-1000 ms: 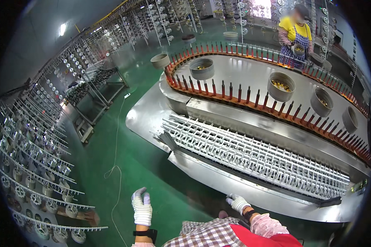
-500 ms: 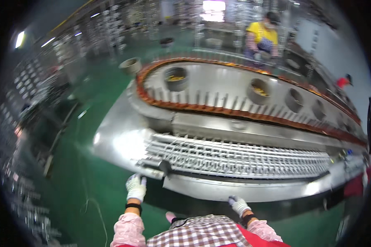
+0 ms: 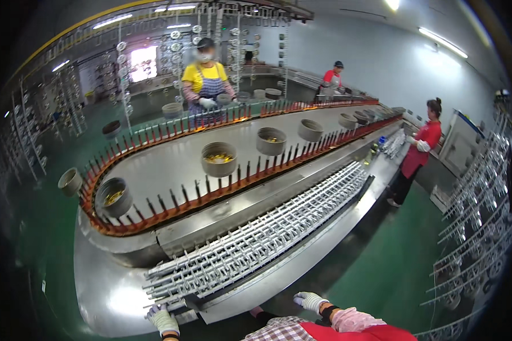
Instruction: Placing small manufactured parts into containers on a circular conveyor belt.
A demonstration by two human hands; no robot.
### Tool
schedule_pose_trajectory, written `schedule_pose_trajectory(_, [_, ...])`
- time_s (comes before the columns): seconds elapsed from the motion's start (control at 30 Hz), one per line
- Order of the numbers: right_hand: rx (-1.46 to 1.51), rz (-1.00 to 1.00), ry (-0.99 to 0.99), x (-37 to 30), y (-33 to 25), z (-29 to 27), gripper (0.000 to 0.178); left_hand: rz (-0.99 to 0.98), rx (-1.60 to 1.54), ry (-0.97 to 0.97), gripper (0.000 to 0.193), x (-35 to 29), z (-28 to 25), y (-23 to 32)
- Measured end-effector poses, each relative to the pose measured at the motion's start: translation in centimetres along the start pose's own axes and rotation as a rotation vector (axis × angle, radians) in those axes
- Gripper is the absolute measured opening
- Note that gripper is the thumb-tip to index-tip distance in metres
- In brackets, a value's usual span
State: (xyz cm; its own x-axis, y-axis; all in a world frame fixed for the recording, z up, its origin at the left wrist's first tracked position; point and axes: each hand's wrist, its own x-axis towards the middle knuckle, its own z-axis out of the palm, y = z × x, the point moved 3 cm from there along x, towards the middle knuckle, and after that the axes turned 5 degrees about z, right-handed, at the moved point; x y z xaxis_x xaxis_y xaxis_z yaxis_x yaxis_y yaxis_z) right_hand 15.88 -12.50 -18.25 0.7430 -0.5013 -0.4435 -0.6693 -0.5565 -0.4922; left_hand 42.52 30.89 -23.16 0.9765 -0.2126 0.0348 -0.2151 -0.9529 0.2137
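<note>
My left hand, in a striped white work glove, is at the near left edge of the steel bench. Its fingers look apart, with nothing seen in them, close to the near end of a stack of metal hanging racks; whether they touch is unclear. The racks lie side by side along the bench, long silver bars with many short prongs. My right hand, gloved alike, hangs in front of the bench above the green floor. Its fingers are loosely stretched and it holds nothing visible.
Behind the racks runs an oval conveyor with upright spindles. Round tubs with gold-coloured pieces stand on its steel top. A co-worker in yellow stands across it; another in red stands at the right. Loaded racks hang far right.
My view has swung to the right, bringing the co-worker in red and the hanging racks into sight. The left hand is now closer to the rack ends; the right stays off the bench.
</note>
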Motion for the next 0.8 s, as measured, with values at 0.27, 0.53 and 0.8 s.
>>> schedule_pose_trajectory(0.27, [-0.037,-0.067,0.032,5.5,-2.1,-0.3,0.041,0.096,-0.124,0.013,0.026,1.1,3.5,-1.1])
schedule_pose_trajectory(0.53, [0.586,0.151,0.033,8.5,-6.3,-3.8,0.045,0.348,0.313,-0.181,0.020,0.7,0.9,-1.6])
schedule_pose_trajectory(0.8, [2.091,-0.024,0.260,17.9,-6.1,-10.0,0.035,0.278,0.006,0.199,0.010,-0.7,-18.2,3.7])
